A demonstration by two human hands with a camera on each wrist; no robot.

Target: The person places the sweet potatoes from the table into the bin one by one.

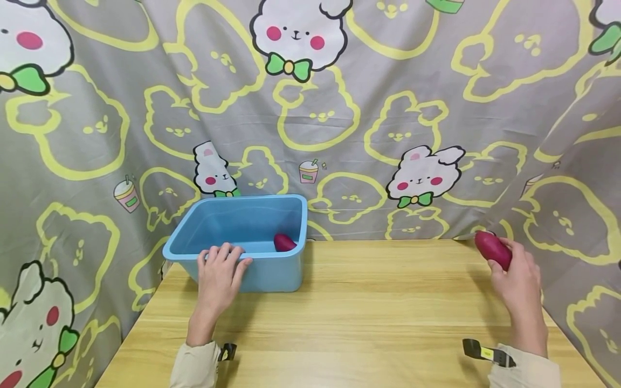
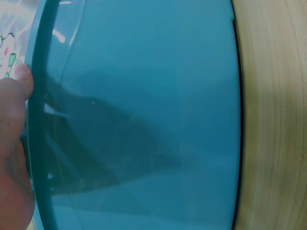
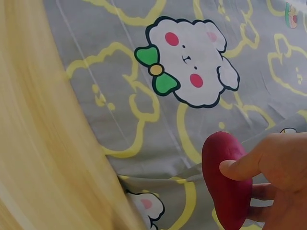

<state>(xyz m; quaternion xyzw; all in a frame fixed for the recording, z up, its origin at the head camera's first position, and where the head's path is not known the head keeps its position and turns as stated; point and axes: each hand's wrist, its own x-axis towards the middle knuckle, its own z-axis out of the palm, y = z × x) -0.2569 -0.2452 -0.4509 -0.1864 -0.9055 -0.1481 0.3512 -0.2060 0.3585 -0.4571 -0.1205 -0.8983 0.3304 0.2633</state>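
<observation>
A blue plastic bin stands on the left of the table. My left hand grips its near rim, fingers hooked over the edge and thumb along the outside. In the left wrist view the bin's smooth outer wall fills most of the picture, with part of the left hand at the rim. Inside the bin, at its right end, lies a dark red sweet potato. Above the table's far right part, my right hand holds another dark red sweet potato, pinched between thumb and fingers.
The wooden table stretches between the two hands. A grey curtain with yellow outlines and white rabbits hangs along the table's back and sides, close behind the bin and near the right hand.
</observation>
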